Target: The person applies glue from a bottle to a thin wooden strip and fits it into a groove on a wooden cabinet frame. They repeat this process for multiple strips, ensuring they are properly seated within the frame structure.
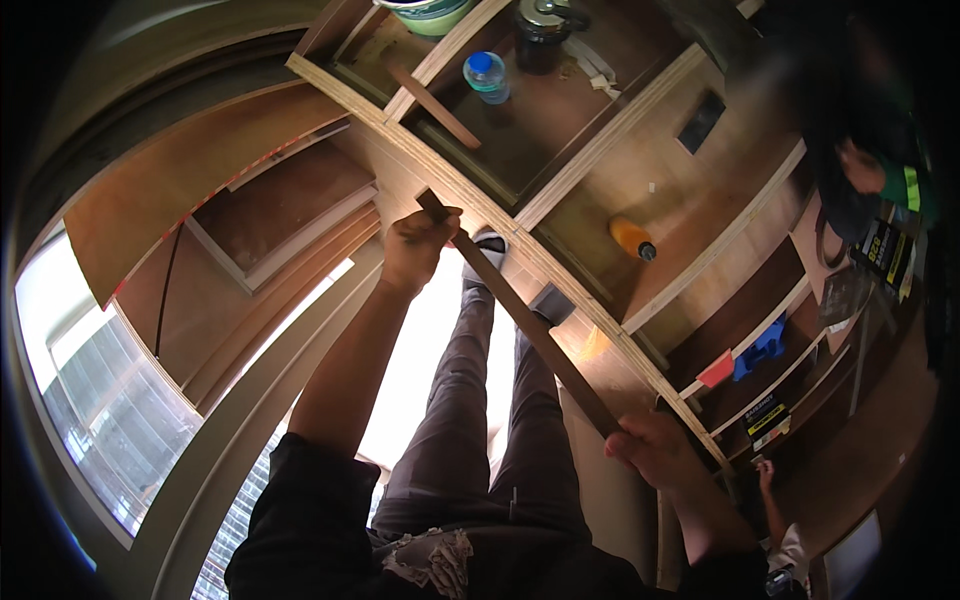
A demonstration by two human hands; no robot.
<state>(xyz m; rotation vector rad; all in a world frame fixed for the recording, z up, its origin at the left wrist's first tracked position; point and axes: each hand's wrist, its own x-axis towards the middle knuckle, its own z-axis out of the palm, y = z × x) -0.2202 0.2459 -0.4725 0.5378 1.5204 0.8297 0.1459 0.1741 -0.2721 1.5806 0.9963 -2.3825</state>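
Note:
A long, thin brown wooden strip (pixel 540 335) slants across the middle of the head view in front of my legs. Near its upper end, my left hand (pixel 415 243) is closed round it. My right hand (pixel 648 442) grips the lower right end, fingers wrapped over the wood. Beyond the strip runs the pale plywood edge (pixel 460 168) of a large open wooden frame with several compartments. Beside the strip's middle, a small dark grey block (pixel 551 304) rests near that edge.
In the compartments are a blue-capped water bottle (pixel 487 78), a dark lidded jar (pixel 542 30), an orange bottle (pixel 632 240) and a black pad (pixel 701 122). Blue and red pieces (pixel 760 350) lie farther right. Another person's hand (pixel 860 167) shows at upper right. A wooden cabinet (pixel 280 215) stands left.

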